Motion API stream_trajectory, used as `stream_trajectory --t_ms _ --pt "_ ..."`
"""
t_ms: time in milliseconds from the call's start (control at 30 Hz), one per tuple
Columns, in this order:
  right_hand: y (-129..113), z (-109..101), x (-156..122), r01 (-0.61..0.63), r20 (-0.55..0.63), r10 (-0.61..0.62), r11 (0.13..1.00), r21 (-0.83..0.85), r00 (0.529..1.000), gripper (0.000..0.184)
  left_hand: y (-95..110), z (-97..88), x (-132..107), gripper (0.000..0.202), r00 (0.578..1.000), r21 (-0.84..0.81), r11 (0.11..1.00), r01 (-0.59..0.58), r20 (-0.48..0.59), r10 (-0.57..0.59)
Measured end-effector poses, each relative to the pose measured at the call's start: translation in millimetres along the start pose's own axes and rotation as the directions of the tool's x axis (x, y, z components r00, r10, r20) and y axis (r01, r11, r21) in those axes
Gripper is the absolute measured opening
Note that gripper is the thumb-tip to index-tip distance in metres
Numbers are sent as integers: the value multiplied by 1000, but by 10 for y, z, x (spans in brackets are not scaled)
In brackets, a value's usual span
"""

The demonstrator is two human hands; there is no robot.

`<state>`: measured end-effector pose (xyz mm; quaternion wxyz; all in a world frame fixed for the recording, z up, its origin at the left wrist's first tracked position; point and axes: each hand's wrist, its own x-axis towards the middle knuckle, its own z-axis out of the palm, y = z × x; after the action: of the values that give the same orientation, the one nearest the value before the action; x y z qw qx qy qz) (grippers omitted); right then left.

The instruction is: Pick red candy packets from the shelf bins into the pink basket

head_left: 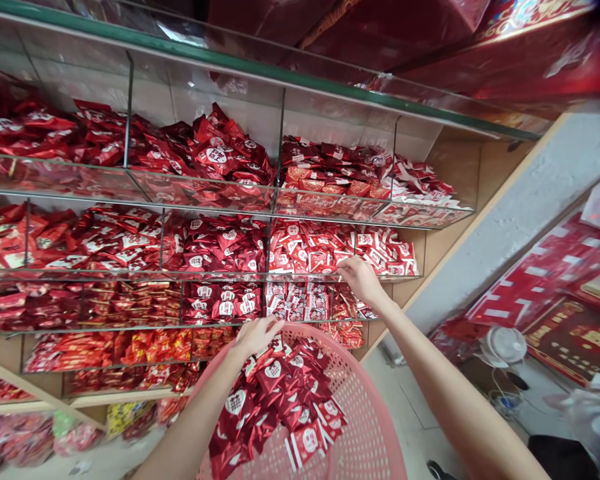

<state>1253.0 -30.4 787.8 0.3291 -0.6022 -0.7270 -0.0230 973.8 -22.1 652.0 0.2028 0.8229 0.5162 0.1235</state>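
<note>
A pink perforated plastic basket [375, 407] stands below the shelves, with a heap of dark red wrapped candy packets [275, 387] and several red-and-white packets [307, 443] in it. My left hand [257, 335] is closed over the far rim of the basket. Up at the front edge of a shelf compartment, my right hand [361, 279] has thumb and fingers pinched together at a small red-and-white packet [342, 257], which the fingers partly cover. Around it lie many similar packets [300, 243] behind the glass front.
Glass dividers [280, 137] split the shelves into compartments filled with red packets. A thick glass shelf edge [240, 73] runs above. At the right are a wooden side panel [450, 247], a grey wall, red boxes [575, 337] and a white round object [504, 345]. Bagged goods [20, 440] lie low left.
</note>
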Motion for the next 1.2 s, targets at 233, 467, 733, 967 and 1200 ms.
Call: stream_trajectory --t_ms 233,467,733,967,1200 --pt "-323 -308 -342 44 -101 -28 987 156 994 17 8 4 5 59 1000 1 1000 8 10 -8" --pt "-599 222 -1133 6 554 -215 935 354 804 13 7 25 19 60 1000 17 1000 19 24 -19" --pt "-618 1079 -1963 -144 870 -121 966 214 477 17 -34 64 29 60 1000 35 999 -1 4 1" --pt "-752 1265 -2042 -64 913 -82 991 117 399 19 -22 48 16 59 1000 23 1000 -6 13 5" --pt "-798 1218 -1978 -74 876 -9 996 51 483 19 -28 52 24 60 1000 44 999 1 21 -2"
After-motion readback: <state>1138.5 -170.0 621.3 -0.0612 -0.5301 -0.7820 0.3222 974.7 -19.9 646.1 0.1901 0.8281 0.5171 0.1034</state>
